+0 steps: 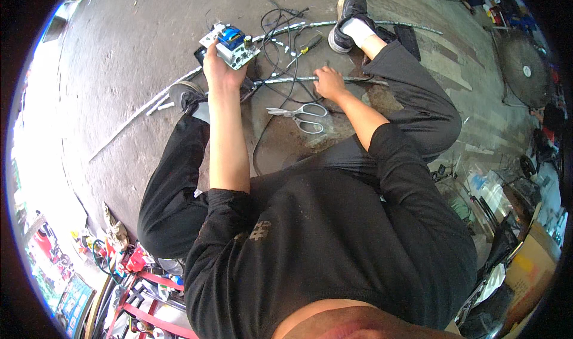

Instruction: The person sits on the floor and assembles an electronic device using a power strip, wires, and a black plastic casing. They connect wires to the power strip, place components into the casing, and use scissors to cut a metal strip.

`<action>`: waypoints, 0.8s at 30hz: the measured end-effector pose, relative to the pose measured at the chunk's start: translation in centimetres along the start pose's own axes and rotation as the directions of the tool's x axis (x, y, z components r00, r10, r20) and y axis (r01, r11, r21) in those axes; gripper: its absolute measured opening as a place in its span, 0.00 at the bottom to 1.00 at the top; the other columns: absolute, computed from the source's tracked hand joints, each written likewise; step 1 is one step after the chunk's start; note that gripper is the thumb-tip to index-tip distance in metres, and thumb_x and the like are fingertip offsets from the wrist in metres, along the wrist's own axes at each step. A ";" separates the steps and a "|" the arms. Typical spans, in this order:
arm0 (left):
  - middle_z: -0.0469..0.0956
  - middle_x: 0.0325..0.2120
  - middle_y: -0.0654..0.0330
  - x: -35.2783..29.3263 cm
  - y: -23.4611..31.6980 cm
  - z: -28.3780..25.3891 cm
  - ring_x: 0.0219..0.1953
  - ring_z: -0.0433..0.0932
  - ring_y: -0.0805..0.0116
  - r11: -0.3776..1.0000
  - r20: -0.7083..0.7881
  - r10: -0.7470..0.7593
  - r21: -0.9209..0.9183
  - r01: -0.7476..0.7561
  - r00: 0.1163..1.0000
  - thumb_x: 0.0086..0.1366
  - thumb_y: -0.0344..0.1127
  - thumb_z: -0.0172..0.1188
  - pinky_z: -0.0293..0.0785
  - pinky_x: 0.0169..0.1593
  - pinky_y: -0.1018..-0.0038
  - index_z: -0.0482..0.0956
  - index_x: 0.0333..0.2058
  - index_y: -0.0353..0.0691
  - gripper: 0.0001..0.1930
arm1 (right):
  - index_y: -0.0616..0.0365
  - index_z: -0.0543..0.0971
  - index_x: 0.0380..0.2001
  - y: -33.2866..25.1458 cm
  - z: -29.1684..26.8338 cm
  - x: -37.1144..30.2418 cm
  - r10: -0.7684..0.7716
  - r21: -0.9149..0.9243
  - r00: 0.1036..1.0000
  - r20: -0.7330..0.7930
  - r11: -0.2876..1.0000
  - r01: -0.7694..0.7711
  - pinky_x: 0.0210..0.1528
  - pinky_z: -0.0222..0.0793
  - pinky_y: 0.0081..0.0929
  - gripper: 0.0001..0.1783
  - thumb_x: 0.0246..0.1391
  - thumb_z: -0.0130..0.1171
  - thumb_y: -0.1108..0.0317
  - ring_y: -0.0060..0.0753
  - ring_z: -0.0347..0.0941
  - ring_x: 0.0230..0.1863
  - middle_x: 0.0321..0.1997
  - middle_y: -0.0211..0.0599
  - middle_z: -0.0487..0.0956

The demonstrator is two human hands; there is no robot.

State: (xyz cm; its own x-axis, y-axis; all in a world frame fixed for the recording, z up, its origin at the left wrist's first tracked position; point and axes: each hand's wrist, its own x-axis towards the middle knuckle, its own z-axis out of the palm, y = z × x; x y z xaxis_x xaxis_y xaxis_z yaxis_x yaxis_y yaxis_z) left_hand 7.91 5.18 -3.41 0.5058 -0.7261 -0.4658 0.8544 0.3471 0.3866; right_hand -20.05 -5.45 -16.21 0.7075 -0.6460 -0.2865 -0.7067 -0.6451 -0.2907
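Note:
My left hand (pixel 222 73) is closed round the edge of a circuit board (pixel 239 58) that carries a blue transformer (pixel 230 37) and dark round capacitors. It is lifted above the floor, tilted so its parts face up. My right hand (pixel 330 83) is low over a thin silvery strip (pixel 286 80), its fingers curled; whether it grips the strip or something smaller is hidden. Silver scissors (pixel 305 119) lie spread apart nearer to me, with no hand on them. A yellow-and-black screwdriver (pixel 310 45) rests beyond the right hand, and a tangled black cable (pixel 267 52) runs between both hands.
A second long silvery strip (pixel 134 120) curves over the concrete floor (pixel 149 34). Small white pieces (pixel 277 42) are scattered by the cable. My shoes (pixel 352 14) and bent legs frame the area. A round fan (pixel 525 70) stands right, a cardboard box (pixel 531 273) lower right, and red-framed clutter (pixel 152 306) lower left.

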 end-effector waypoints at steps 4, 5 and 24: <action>0.76 0.48 0.46 0.0 0.2 -0.1 0.51 0.74 0.39 1.000 0.008 0.017 0.012 -0.017 1.000 0.71 0.44 0.37 0.68 0.57 0.40 0.70 0.54 0.37 0.22 | 0.53 0.77 0.47 -0.1 0.9 3.1 -0.038 0.224 0.989 -0.146 0.972 0.070 0.53 0.67 0.48 0.16 0.53 0.56 0.67 0.48 0.68 0.57 0.52 0.41 0.74; 0.75 0.48 0.46 0.0 0.0 -0.1 0.51 0.74 0.38 1.000 0.006 0.000 0.009 0.000 1.000 0.71 0.44 0.37 0.68 0.56 0.40 0.70 0.54 0.37 0.22 | 0.53 0.77 0.45 0.3 1.1 4.1 -0.069 0.243 0.978 -0.196 0.963 0.117 0.53 0.67 0.48 0.15 0.53 0.55 0.66 0.47 0.68 0.57 0.53 0.40 0.74; 0.78 0.44 0.56 -0.4 0.0 -0.2 0.46 0.78 0.54 0.999 0.010 -0.008 0.048 0.007 1.000 0.70 0.42 0.43 0.71 0.54 0.51 0.72 0.51 0.42 0.17 | 0.69 0.80 0.32 2.0 -7.9 8.1 0.138 0.119 0.878 0.458 0.969 -0.215 0.35 0.75 0.42 0.18 0.51 0.54 0.61 0.48 0.81 0.31 0.30 0.56 0.82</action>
State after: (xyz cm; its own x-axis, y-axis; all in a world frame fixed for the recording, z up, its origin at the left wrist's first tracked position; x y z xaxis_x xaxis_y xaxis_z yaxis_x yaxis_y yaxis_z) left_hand 7.73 5.61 -3.43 0.4977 -0.7348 -0.4608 0.8515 0.3130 0.4207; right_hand -15.78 -15.16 -11.88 0.5248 -0.4697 -0.7099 -0.8368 -0.4375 -0.3292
